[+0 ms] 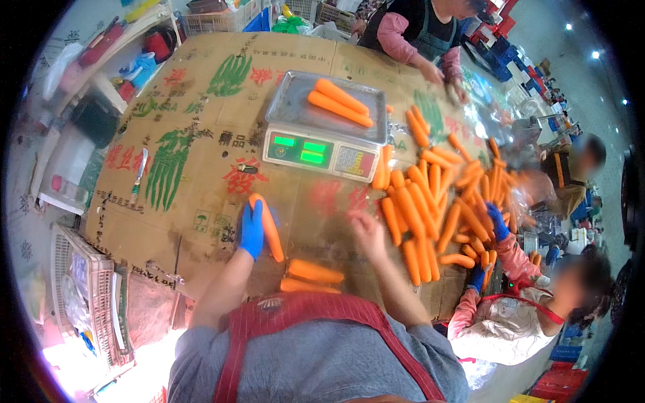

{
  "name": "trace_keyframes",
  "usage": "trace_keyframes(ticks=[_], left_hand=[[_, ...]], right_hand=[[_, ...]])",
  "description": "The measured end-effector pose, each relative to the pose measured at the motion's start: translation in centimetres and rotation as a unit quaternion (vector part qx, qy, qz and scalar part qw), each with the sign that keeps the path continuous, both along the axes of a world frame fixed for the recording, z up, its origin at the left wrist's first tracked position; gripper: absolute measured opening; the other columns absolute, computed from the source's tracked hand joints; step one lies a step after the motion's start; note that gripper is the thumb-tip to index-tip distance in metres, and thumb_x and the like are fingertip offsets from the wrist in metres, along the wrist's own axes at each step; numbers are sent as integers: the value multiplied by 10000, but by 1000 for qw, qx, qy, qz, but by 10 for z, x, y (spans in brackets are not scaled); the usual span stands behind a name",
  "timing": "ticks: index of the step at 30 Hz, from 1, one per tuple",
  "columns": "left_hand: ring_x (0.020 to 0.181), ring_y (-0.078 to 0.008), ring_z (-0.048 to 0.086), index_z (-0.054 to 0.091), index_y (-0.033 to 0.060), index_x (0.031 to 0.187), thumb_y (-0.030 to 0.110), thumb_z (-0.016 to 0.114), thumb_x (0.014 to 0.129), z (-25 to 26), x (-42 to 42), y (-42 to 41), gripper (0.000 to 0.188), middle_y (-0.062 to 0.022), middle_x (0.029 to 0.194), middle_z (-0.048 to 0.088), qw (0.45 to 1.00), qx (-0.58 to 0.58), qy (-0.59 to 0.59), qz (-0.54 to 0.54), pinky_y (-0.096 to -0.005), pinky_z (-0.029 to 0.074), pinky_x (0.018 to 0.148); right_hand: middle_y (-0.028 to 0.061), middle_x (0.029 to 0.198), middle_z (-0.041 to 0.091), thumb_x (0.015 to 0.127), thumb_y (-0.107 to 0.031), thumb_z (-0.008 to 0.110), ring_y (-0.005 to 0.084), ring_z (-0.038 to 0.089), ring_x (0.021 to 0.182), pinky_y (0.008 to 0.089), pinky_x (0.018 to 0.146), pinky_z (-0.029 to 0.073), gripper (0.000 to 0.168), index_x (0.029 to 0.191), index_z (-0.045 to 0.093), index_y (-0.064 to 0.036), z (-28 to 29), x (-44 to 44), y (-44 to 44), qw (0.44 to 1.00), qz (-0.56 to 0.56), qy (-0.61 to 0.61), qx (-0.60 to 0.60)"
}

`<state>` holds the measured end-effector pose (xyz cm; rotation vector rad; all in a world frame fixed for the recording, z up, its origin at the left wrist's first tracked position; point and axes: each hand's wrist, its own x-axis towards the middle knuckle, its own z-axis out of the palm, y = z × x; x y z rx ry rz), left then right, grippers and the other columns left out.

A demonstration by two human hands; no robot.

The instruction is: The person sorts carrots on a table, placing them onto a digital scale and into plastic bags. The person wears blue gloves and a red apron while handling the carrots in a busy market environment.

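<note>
My left hand [253,229], in a blue glove, holds a single carrot [268,229] above the cardboard-covered table [201,242]. Bare and slightly blurred, my right hand [367,229] is raised just left of a large heap of carrots [418,211]; its fingers look curled, and no object shows in them. Two carrots [340,103] lie side by side on the metal tray [292,108] of a digital scale [297,151] with lit green displays. Near the table edge, close to my apron, two more carrots [315,272] lie on the cardboard.
A knife [141,171] lies on the cardboard at left, and a small dark object [247,169] is below the scale. A co-worker [519,307] in blue gloves handles carrots at right. Another person [423,40] stands across the table. Plastic crates [83,302] stand at lower left.
</note>
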<state>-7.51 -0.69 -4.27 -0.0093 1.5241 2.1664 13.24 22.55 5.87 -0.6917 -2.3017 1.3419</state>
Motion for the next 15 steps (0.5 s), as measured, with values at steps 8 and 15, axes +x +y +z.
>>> trace_keyframes(ticks=[8, 15], left_hand=[[950, -227, 588, 516, 80, 1233, 567, 464, 955, 25, -4, 9, 563, -106, 1051, 600, 962, 198, -180, -49, -385, 507, 831], [908, -241, 609, 506, 155, 1300, 440, 448, 998, 108, 45, 55, 420, -93, 1013, 630, 930, 322, -132, -116, -431, 504, 872]], right_hand=[[100, 1057, 674, 941, -172, 594, 193, 651, 935, 315, 846, 507, 328, 1235, 590, -28, 9, 33, -75, 994, 92, -19, -56], [14, 912, 582, 976, -239, 567, 121, 575, 767, 271, 697, 496, 491, 1403, 390, -74, 10, 3, -89, 977, 167, 108, -78]])
